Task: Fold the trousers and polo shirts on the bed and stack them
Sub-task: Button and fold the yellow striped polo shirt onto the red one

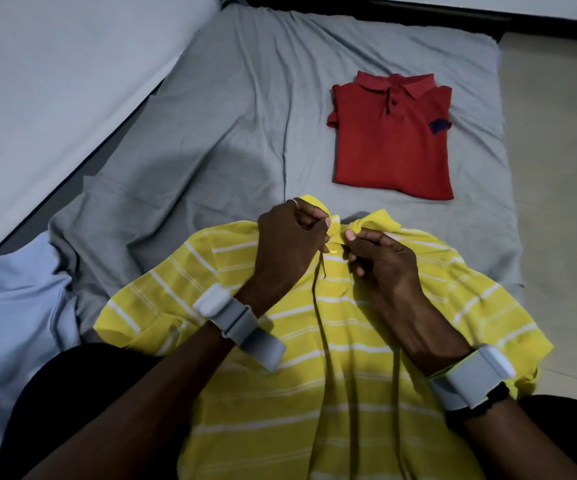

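Hands nearly touching: left hand (pixel 289 244), right hand (pixel 382 263) each pinch placket of yellow striped polo (pixel 359 327), spread at 6 o'clock on bed (pixel 231 109). Folded red polo (pixel 392 143) at 1 o'clock. Knit likely light, limp, non-slippery; grip shoulders, hem.

A yellow polo shirt (pixel 359 323) with white stripes lies front-up across the grey bed sheet (pixel 228 98) from centre to 6 o'clock, and both hands meet at its neck opening — the left hand (pixel 290 244) pinches the placket just under the collar (pixel 380 220), the right hand (pixel 384 265) pinches the fabric just beside it. A grey wristband (pixel 235 320) sits on each wrist. At 1 o'clock a red polo shirt (pixel 391 140) lies folded, and at 8 o'clock a pale blue garment (pixel 13 323) is bunched up.
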The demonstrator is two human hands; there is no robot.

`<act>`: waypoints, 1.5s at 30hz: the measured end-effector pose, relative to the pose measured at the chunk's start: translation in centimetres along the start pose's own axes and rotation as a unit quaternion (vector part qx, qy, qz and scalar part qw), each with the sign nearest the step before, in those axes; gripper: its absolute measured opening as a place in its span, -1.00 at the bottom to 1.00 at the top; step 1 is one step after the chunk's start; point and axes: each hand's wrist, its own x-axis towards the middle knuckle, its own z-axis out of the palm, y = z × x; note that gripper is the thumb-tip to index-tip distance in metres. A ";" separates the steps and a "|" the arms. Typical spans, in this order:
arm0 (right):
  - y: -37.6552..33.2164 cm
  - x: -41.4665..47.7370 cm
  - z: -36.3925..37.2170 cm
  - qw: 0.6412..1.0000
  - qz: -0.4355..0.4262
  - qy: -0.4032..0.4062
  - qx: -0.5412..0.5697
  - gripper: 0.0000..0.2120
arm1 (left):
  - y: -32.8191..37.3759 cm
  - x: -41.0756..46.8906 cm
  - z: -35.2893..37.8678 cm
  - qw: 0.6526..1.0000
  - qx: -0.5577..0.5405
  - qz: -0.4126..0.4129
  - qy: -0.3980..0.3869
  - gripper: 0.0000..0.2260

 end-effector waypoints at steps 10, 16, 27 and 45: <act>0.7 0.3 0.4 0.999 -0.019 -0.024 0.018 -0.71 | -0.3 -0.7 0.0 0.998 -0.042 0.002 -0.050 -0.93; 0.7 0.2 0.3 0.999 -0.002 -0.034 0.033 -0.70 | -0.5 -1.0 0.0 0.997 -0.042 0.017 -0.057 -0.93; 0.8 1.1 -0.1 0.995 -0.056 -0.070 -0.039 -0.94 | -0.1 -0.5 -0.7 0.995 0.006 0.062 -0.074 -0.95; 0.3 0.7 0.8 0.995 -0.008 -0.019 -0.093 -0.73 | -0.1 -0.4 0.8 0.982 0.103 0.126 -0.094 -0.95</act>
